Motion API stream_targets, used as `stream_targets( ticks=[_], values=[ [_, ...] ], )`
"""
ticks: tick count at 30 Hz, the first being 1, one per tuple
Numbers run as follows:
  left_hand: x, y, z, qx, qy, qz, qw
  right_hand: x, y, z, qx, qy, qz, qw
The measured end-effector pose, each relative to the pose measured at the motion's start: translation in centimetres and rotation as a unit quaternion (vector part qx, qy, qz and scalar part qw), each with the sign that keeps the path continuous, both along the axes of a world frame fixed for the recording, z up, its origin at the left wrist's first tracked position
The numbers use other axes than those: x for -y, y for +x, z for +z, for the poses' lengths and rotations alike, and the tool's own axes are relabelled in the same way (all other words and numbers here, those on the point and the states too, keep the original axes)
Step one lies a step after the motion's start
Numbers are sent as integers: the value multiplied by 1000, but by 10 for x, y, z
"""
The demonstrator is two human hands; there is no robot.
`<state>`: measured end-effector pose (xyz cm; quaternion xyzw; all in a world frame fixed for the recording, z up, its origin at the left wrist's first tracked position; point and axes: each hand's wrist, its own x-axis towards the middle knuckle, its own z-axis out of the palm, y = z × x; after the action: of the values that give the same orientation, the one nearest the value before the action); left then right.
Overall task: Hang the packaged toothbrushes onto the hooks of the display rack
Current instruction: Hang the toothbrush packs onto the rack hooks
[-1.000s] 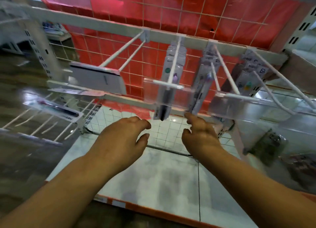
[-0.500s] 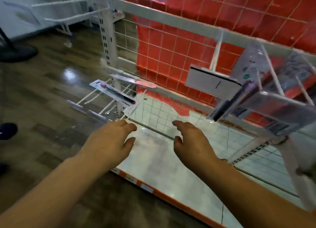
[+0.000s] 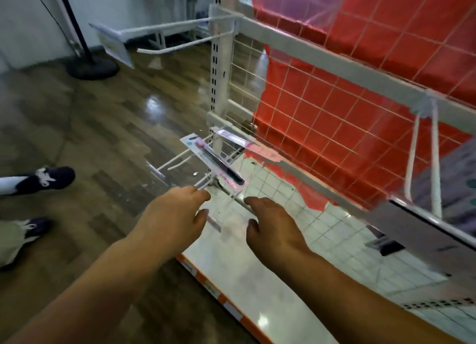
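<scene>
I've swung left from the filled upper hooks, and both hands have dropped toward the low hooks [image 3: 180, 160]. My left hand [image 3: 171, 218] and right hand [image 3: 270, 227] hold nothing, fingers loosely spread. One pack [image 3: 215, 163] lies across those low hooks, probably my next pick-up.
</scene>
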<state>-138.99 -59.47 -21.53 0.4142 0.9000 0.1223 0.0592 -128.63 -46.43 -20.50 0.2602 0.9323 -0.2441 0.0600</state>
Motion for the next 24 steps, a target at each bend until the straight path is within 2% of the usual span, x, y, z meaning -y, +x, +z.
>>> stream_targets(
  ticks=[5,13,19,24],
  values=[
    [-7,-19,-8,-50,-40,-24,998,-13,-23,-3,-1,-12,6,1000],
    [-11,-67,-32,-14,-58,-18,998,-27,-94,-28,-77,-42,-72,994],
    [-8,-110,-39,-23,-82,-54,995,-26,-139,-51,-51,-27,-104,993],
    [-4,-150,-49,-27,-92,-89,991,-29,-170,-62,8,9,-142,990]
  ],
)
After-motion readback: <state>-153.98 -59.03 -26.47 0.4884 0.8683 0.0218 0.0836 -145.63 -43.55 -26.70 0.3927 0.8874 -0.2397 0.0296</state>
